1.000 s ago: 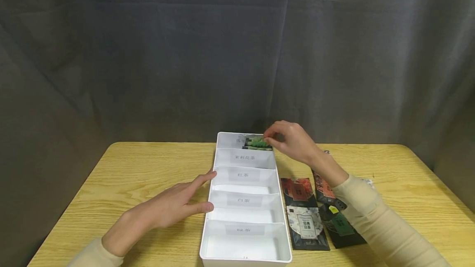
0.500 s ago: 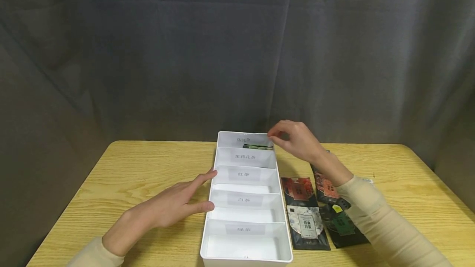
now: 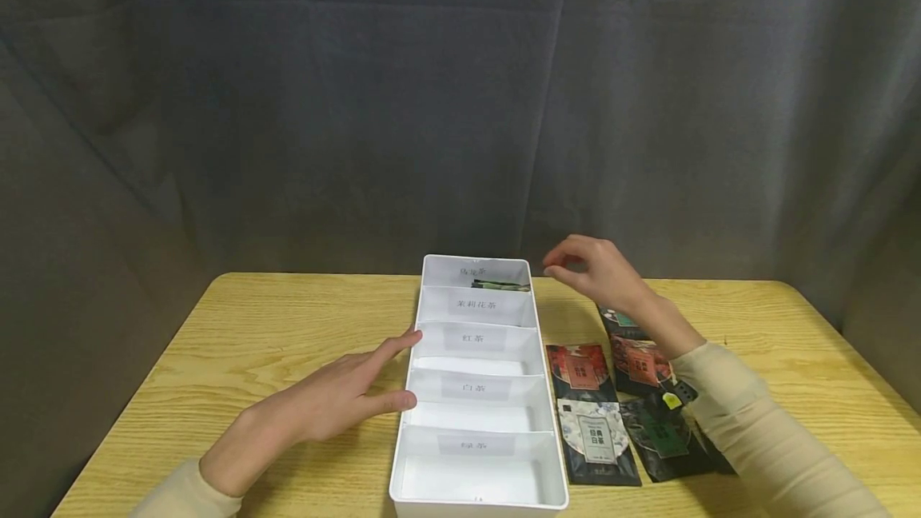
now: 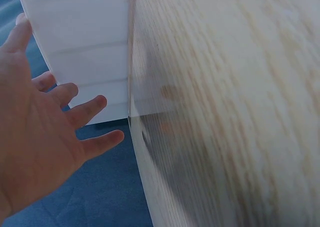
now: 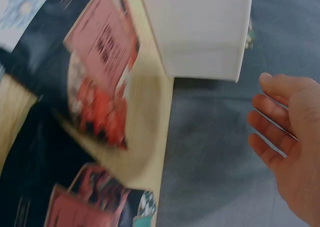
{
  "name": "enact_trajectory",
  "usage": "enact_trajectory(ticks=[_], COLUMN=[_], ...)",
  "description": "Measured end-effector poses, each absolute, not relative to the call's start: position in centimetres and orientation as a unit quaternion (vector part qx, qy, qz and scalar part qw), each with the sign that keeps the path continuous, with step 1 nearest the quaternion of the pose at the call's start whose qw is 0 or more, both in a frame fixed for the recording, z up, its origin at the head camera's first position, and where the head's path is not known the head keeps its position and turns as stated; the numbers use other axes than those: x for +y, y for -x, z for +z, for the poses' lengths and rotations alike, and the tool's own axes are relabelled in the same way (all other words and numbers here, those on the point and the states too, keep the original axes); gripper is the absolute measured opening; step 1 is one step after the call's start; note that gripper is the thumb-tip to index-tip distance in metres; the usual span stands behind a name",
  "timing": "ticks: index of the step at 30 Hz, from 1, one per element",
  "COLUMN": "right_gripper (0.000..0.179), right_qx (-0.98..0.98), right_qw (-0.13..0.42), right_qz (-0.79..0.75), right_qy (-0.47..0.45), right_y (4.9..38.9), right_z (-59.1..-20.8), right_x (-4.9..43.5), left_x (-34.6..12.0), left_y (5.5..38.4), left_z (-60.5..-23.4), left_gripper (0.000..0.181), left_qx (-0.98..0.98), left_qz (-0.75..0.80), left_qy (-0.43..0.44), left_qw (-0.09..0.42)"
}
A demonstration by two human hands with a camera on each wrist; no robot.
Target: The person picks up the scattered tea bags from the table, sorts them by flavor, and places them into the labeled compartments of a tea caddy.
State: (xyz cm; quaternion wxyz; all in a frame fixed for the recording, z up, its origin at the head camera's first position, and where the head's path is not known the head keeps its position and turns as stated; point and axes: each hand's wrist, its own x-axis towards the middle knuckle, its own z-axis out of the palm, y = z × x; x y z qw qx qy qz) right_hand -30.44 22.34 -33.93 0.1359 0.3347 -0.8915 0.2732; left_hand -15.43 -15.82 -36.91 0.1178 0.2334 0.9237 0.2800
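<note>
A long white divided box (image 3: pixel 478 504) with labelled compartments stands on the table. In its farthest compartment lies a flat green-and-black tea packet (image 3: pixel 500 286), seen mostly by its edge. My left hand (image 3: pixel 324 402) is at the box's left side, fingertips at the rim; in the left wrist view its fingers are spread and hold nothing. My right hand (image 3: pixel 600 272) hovers just right of the far end of the box, apart from it. Its fingers (image 5: pixel 270 118) are loosely curved around nothing. Nearer me, right of the box, lie a red-labelled packet (image 3: pixel 578 370) and a white-labelled packet (image 3: pixel 596 438).
Farther right lie another red-labelled packet (image 3: pixel 640 366), a green-labelled packet (image 3: pixel 663 436) and one (image 3: pixel 624 322) partly under the right forearm. A small yellow tag (image 3: pixel 671 400) hangs at the right sleeve. A grey curtain (image 3: pixel 460 102) stands behind the wooden table (image 3: pixel 288 310).
My right hand has let go of the green-and-black tea packet, which has dropped down into the far compartment. The hand has moved right, off the box. My left hand has stayed put.
</note>
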Motion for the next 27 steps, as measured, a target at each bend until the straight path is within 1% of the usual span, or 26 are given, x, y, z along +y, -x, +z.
enact_trajectory(ticks=[6,11,14,18,24,27], right_gripper=[0.016,0.026,0.030,0.031,0.030,0.030], right_qx=[-0.904,-0.915,-0.919,-0.921,-0.925,-0.926], right_qw=[0.117,0.106,0.101,0.093,0.098,0.089], right_qz=[0.272,0.260,0.253,0.250,0.235,0.233], right_qy=[-0.309,-0.290,-0.284,-0.285,-0.283,-0.282], right_y=[30.8,31.1,31.2,31.1,31.1,31.2], right_z=[-34.6,-34.9,-35.2,-35.8,-36.3,-36.4], right_x=[23.9,25.2,26.0,27.0,28.3,28.9], left_x=[-15.9,-15.9,-15.8,-15.8,-15.9,-15.9], left_y=[15.4,15.5,15.5,15.5,15.5,15.4], left_z=[-36.9,-36.9,-36.9,-37.0,-37.0,-37.0], left_gripper=[0.080,0.081,0.080,0.078,0.078,0.077], left_qx=[0.924,0.924,0.924,0.923,0.923,0.924], left_qz=[0.279,0.278,0.281,0.284,0.283,0.284], left_qy=[-0.234,-0.233,-0.233,-0.231,-0.230,-0.226], left_qw=[0.118,0.116,0.116,0.120,0.122,0.122])
